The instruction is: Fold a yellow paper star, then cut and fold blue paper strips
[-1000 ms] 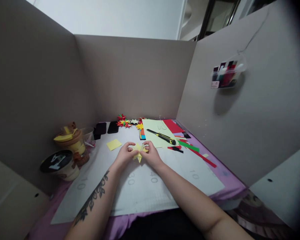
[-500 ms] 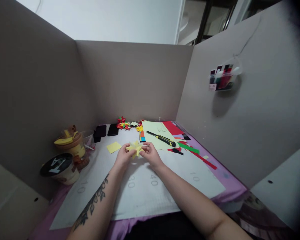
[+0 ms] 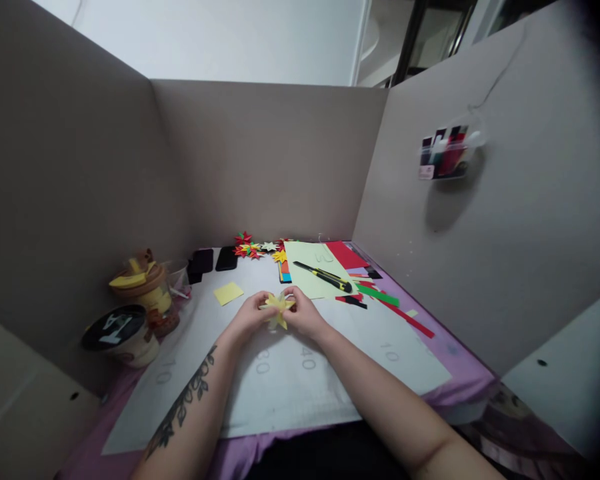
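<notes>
Between both hands, just above the white sheet, is a pale yellow folded paper star with several points. My left hand pinches its left side, and my right hand grips the right side with fingers curled behind it. The far fingertips are partly hidden by the star. A square of yellow paper lies flat to the left of my left hand. Beyond my right hand, a yellow and black utility knife rests on a pale green sheet.
Several finished paper stars are grouped at the back. Two dark phones lie left of them. Lidded cups stand on the left. Coloured paper strips and red paper lie right. Grey partitions enclose the table.
The star has moved slightly right and nearer to me, and has turned a little in my fingers. Both hands have shifted their hold on it.
</notes>
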`<state>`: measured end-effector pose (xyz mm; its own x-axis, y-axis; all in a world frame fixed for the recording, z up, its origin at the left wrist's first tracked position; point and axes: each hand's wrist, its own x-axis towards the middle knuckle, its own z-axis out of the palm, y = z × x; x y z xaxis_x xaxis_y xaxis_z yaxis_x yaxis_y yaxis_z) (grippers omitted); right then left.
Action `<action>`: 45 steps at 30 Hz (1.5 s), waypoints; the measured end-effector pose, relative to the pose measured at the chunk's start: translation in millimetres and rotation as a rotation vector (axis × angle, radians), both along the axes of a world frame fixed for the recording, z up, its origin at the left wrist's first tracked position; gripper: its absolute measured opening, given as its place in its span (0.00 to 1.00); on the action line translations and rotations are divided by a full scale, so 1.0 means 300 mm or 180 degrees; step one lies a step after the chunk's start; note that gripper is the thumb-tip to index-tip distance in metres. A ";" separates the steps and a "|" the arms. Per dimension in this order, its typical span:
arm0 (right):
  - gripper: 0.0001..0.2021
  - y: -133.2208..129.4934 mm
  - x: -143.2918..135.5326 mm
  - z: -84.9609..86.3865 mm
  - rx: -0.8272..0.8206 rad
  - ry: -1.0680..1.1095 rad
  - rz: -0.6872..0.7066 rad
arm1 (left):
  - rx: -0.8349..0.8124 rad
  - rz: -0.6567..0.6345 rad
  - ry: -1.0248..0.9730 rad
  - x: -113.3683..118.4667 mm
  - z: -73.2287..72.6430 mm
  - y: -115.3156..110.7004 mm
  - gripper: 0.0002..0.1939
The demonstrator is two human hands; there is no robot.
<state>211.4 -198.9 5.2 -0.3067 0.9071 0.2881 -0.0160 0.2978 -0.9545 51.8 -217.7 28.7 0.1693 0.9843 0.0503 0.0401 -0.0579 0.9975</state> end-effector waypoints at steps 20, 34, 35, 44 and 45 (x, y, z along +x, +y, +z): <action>0.12 -0.001 0.012 0.022 0.0969 -0.0320 -0.0993 | -0.0053 0.0321 -0.0248 0.031 0.007 -0.003 0.11; 0.05 0.000 0.014 0.016 0.1233 -0.0359 -0.1051 | 0.0025 0.0401 -0.0333 0.045 -0.015 0.007 0.13; 0.05 -0.001 0.014 0.017 0.1278 -0.0395 -0.1088 | 0.0007 0.0409 -0.0345 0.046 -0.013 0.005 0.13; 0.06 -0.016 0.016 0.032 0.1935 -0.0804 -0.1611 | -0.0043 0.0523 -0.0379 0.056 -0.014 -0.001 0.12; 0.06 -0.016 0.016 0.032 0.1970 -0.0799 -0.1552 | -0.0022 0.0520 -0.0389 0.056 -0.018 0.002 0.11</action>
